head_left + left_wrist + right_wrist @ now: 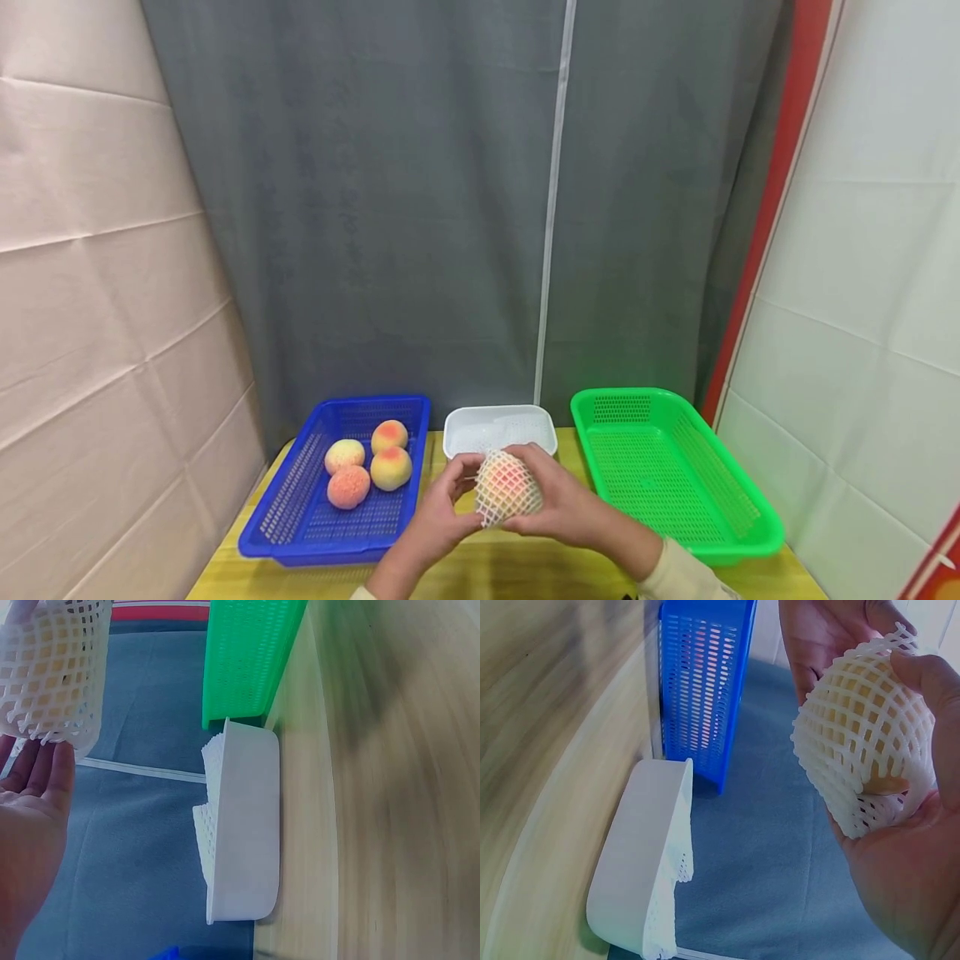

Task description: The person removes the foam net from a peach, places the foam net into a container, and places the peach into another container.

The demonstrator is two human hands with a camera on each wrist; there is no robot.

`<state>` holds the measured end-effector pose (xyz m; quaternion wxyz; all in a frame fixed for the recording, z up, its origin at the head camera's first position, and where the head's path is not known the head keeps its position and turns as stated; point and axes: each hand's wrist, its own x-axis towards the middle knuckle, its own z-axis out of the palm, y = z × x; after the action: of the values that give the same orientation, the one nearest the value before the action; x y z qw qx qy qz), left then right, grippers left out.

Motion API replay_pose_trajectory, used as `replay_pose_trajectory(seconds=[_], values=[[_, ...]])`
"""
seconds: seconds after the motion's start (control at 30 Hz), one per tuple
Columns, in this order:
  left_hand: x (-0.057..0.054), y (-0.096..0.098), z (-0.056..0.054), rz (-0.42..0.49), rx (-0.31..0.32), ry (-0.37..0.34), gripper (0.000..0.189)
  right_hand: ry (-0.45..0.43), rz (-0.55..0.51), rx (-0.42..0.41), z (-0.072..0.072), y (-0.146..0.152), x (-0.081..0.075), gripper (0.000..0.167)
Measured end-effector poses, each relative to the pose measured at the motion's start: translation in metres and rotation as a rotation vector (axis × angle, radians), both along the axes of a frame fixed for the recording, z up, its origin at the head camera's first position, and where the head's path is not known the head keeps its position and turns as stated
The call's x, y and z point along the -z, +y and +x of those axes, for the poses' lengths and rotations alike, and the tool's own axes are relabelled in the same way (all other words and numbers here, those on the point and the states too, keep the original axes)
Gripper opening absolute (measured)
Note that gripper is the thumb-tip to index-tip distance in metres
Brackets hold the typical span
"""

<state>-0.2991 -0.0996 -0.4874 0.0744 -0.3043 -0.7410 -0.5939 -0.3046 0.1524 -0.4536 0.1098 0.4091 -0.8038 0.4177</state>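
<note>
In the head view a peach (pixel 508 479) sits inside a white foam net (pixel 855 742), held up in front of me between both hands. My left hand (pixel 441 515) holds it from the left, thumb low and fingers at the upper side. From the right, my right hand (pixel 564 504) grips it with thumb and fingers spread around the net. Close up in the right wrist view, yellow fruit shows through the mesh and at an opening near the palm. Fingertips of the left hand (pixel 34 787) touch the net's edge in the left wrist view.
On the left stands a blue basket (pixel 330 546) with several peaches (pixel 348 487). A white tray (pixel 251 825) behind the hands contains white foam nets (pixel 206 840). To the right is a green basket (pixel 675 467) on the wooden table (pixel 480 575). A grey curtain (pixel 375 208) hangs behind.
</note>
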Motion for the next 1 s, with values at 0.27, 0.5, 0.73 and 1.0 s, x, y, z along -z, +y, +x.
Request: replay_pose_trajectory(seconds=[0.27, 0.5, 0.73, 1.0], values=[[0.001, 0.003, -0.002, -0.017, 0.038, -0.003, 0.076, -0.005, 0.009, -0.007, 0.001, -0.002, 0.001, 0.084], [0.002, 0.004, -0.001, -0.023, 0.017, -0.042, 0.078, 0.018, 0.019, 0.005, 0.001, -0.003, 0.002, 0.081], [0.002, -0.001, -0.004, -0.007, -0.020, -0.009, 0.078, 0.125, 0.018, 0.035, -0.004, -0.001, 0.000, 0.073], [0.008, -0.007, -0.005, 0.012, -0.019, 0.004, 0.077, 0.199, -0.083, -0.005, -0.008, 0.002, 0.000, 0.043]])
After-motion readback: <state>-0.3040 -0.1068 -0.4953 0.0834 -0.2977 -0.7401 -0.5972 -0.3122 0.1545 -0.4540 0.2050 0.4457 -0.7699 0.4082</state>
